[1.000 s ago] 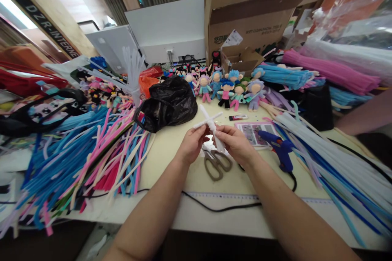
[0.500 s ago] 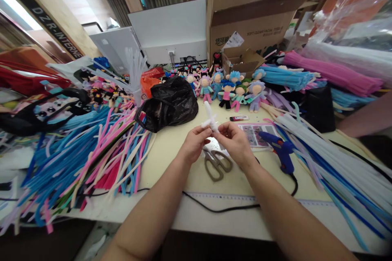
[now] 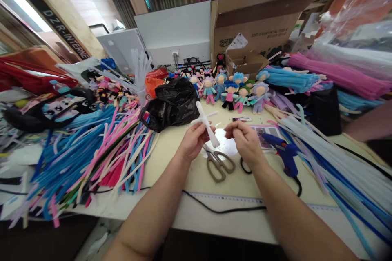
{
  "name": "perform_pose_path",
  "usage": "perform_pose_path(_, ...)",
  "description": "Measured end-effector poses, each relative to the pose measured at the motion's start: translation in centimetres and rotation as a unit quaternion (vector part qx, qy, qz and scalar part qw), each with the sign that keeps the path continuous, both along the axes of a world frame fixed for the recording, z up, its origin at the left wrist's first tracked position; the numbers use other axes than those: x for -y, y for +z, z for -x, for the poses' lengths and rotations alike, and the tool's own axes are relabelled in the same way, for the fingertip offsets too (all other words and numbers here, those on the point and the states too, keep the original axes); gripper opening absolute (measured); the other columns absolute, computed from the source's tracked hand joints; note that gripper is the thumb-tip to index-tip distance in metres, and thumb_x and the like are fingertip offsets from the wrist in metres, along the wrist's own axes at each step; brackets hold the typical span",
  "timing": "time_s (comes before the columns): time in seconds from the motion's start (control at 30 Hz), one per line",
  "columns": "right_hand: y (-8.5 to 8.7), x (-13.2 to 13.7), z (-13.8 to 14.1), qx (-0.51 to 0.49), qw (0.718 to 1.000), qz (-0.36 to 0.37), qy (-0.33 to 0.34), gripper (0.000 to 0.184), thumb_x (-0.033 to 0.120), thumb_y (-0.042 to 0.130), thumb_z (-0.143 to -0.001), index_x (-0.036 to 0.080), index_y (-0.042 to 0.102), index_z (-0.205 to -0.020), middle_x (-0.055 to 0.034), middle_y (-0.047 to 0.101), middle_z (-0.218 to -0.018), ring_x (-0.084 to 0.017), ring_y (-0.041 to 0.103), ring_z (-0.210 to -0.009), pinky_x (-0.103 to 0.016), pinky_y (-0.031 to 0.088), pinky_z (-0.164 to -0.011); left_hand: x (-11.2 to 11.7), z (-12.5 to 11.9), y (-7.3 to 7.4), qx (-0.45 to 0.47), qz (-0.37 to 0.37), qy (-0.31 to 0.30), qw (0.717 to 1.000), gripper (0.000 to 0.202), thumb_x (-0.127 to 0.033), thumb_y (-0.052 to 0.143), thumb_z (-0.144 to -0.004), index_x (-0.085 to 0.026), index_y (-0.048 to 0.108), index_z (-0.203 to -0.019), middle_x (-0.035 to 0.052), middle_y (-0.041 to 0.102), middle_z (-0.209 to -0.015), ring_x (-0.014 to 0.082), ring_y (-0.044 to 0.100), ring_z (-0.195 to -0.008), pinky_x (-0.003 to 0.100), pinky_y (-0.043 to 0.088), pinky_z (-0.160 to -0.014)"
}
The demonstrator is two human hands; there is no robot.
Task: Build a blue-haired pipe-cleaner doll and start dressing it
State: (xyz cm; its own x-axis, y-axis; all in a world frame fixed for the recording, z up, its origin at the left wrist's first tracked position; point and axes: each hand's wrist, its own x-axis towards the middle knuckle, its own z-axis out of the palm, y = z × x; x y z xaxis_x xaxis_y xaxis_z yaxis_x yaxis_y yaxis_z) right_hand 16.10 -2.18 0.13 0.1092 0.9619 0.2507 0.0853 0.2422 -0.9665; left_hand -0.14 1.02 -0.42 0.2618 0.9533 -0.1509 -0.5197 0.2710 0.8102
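Observation:
My left hand (image 3: pixel 192 140) pinches a small white cross-shaped figure (image 3: pixel 206 124) that looks made of fuzzy pipe cleaners. It leans to the left, with thin arms sticking out sideways and its wider lower end hanging beside my fingers. Apart from it, to the right, my right hand (image 3: pixel 247 142) is closed with thumb and fingertips together; whether anything tiny is between them I cannot make out. Below and between the hands lie scissors (image 3: pixel 218 167) with grey-brown handles, near a shiny pale sheet (image 3: pixel 225 140). A blue glue gun (image 3: pixel 284 153) rests right of my right hand.
Bundles of coloured pipe cleaners (image 3: pixel 73 159) cover the left, and white and blue ones (image 3: pixel 330 155) the right. Small dolls (image 3: pixel 231 96) stand behind, beside a black plastic bag (image 3: pixel 174 104). A black cord (image 3: pixel 214 211) crosses the front edge. A cardboard box (image 3: pixel 254 24) stands at the back.
My right hand has let go of the white figure and moved right, away from it. The figure, now held by my left hand alone, has tilted left and shows its lower end.

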Motion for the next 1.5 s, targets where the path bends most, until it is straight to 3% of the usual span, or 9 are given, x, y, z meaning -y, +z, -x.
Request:
perform_pose_path(0.13,-0.1,-0.4,0.0,-0.051,0.997,0.059,0.02,0.008,0.024,0.049,-0.077,0.021,0.056,-0.076,0.0064,0.043,-0.05,-0.012,0.047,-0.052,-0.027,0.04,-0.054,0.5,-0.5,0.2,0.011,0.004,-0.038,0.999,0.037,-0.032,0.075,-0.071,-0.013,0.067,-0.101,0.0025,0.067,-0.072,0.0121,0.064,-0.064,0.023,0.049,-0.063)
perform_pose_path(0.23,0.1,-0.4,0.6,-0.088,0.991,0.086,0.057,0.022,0.035,0.062,-0.073,0.02,0.06,-0.089,0.0054,0.051,-0.058,-0.012,0.048,-0.055,-0.027,0.041,-0.055,0.7,-0.6,0.1,0.013,-0.005,-0.064,0.998,0.038,-0.033,0.073,-0.074,-0.013,0.066,-0.105,0.0015,0.065,-0.073,0.0108,0.063,-0.061,0.022,0.049,-0.06)
perform_pose_path(0.33,0.2,-0.3,0.9,-0.119,0.985,0.096,0.078,0.027,0.042,0.067,-0.071,0.018,0.065,-0.082,0.0012,0.059,-0.068,-0.011,0.049,-0.058,-0.027,0.041,-0.056,0.9,-0.7,-0.1,0.004,-0.018,-0.09,0.996,0.037,-0.035,0.071,-0.076,-0.013,0.066,-0.104,0.0015,0.064,-0.071,0.0098,0.061,-0.057,0.021,0.048,-0.056)
perform_pose_path(0.57,0.1,-0.1,1.2,-0.182,0.965,0.112,0.154,0.025,0.041,0.072,-0.069,0.017,0.066,-0.073,0.0025,0.054,-0.057,-0.01,0.045,-0.051,-0.026,0.037,-0.051,1.4,-1.1,-0.1,-0.046,-0.046,-0.114,0.991,0.037,-0.036,0.074,-0.072,-0.016,0.062,-0.101,0.0018,0.066,-0.069,0.0129,0.062,-0.059,0.026,0.051,-0.06)
perform_pose_path(0.73,0.0,-0.8,0.2,-0.241,0.961,0.11,0.076,0.025,0.04,0.075,-0.064,0.019,0.067,-0.075,0.0007,0.061,-0.065,-0.011,0.049,-0.057,-0.026,0.042,-0.056,1.2,-0.7,0.0,-0.078,-0.088,-0.109,0.987,0.05,-0.032,0.078,-0.067,-0.017,0.063,-0.112,0.0062,0.071,-0.083,0.0158,0.066,-0.07,0.028,0.05,-0.069)
perform_pose_path(0.83,0.1,-1.3,-0.8,-0.253,0.959,0.114,0.049,0.028,0.044,0.074,-0.065,0.02,0.066,-0.077,-0.0009,0.064,-0.07,-0.014,0.056,-0.064,-0.028,0.045,-0.061,0.9,-0.4,-0.1,-0.086,-0.075,-0.08,0.99,0.04,-0.031,0.078,-0.068,-0.016,0.068,-0.104,0.0078,0.071,-0.091,0.0136,0.066,-0.073,0.026,0.049,-0.071)
perform_pose_path(1.13,-1.6,-2.4,-2.2,0.012,0.988,0.155,0.002,0.022,0.034,0.067,-0.065,0.018,0.062,-0.079,-0.0025,0.066,-0.076,-0.016,0.058,-0.064,-0.025,0.044,-0.049,0.1,0.0,-0.2,-0.041,-0.017,-0.004,0.999,0.028,-0.024,0.083,-0.057,-0.015,0.06,-0.07,-0.0034,0.059,-0.06,0.0056,0.053,-0.053,0.018,0.043,-0.055)
perform_pose_path(1.37,-2.6,-2.5,-2.7,0.172,0.966,0.191,0.008,0.012,0.026,0.069,-0.065,0.02,0.061,-0.071,0.0017,0.062,-0.059,-0.013,0.054,-0.049,-0.023,0.038,-0.045,-0.1,0.4,0.0,-0.063,-0.038,0.017,0.997,0.036,-0.034,0.081,-0.059,-0.015,0.051,-0.06,-0.003,0.056,-0.051,0.0053,0.048,-0.045,0.018,0.038,-0.048)
perform_pose_path(1.5,-2.5,-2.2,-2.9,0.296,0.937,0.185,0.005,0.024,0.03,0.071,-0.068,0.021,0.063,-0.089,0.0003,0.063,-0.057,-0.017,0.058,-0.055,-0.026,0.037,-0.052,-0.1,0.4,-0.1,-0.074,-0.054,0.004,0.996,0.039,-0.04,0.079,-0.063,-0.016,0.048,-0.061,-0.0051,0.052,-0.045,0.0057,0.045,-0.039,0.02,0.034,-0.045)
